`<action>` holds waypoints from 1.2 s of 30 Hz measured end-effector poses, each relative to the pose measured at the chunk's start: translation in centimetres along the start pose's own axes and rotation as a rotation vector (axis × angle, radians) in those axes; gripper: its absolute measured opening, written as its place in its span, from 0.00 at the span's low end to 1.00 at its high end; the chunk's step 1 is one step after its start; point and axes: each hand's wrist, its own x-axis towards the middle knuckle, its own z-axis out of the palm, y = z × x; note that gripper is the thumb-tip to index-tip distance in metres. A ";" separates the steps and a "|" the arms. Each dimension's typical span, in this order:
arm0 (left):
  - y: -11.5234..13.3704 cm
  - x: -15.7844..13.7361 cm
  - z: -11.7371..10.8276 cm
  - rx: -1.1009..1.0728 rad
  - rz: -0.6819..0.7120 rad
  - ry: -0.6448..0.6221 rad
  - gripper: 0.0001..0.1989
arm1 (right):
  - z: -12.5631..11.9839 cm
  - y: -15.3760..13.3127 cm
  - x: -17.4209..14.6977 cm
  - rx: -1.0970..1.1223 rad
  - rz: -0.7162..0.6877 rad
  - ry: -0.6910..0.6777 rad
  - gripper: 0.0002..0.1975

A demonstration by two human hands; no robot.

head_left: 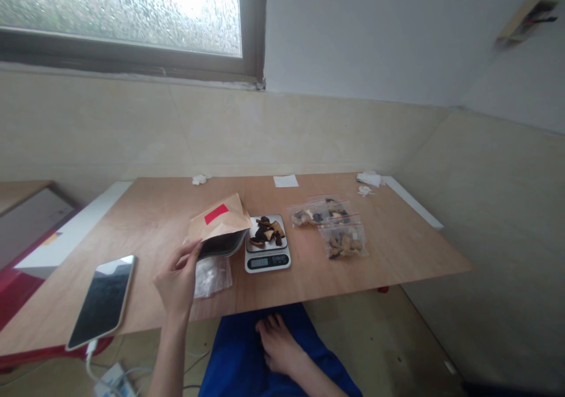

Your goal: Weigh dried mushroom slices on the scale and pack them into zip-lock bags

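My left hand [180, 276] is closed on the near edge of a brown paper pouch [236, 208] with a red label. The pouch is tilted, its dark mouth facing me and to the right. Beside it stands a white digital kitchen scale [267, 261] bearing a small heap of dark dried mushroom pieces [267, 232]. Its display reading is too small to make out. Beneath the pouch lies a pile of clear zip bags [212, 277], partly hidden. My right hand [280, 344] rests on my lap over blue clothing, fingers loosely bent and slightly apart, holding nothing visible.
Several zip bags of dried pieces [345, 242] lie right of the scale. A phone [103, 300] with a charging cable sits at the left front edge. White paper [285, 181] and crumpled tissue [371, 179] lie along the back, near the wall.
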 end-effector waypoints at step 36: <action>-0.1 -0.1 -0.1 -0.034 -0.015 -0.001 0.16 | -18.8 7.4 2.9 0.832 0.098 0.997 0.05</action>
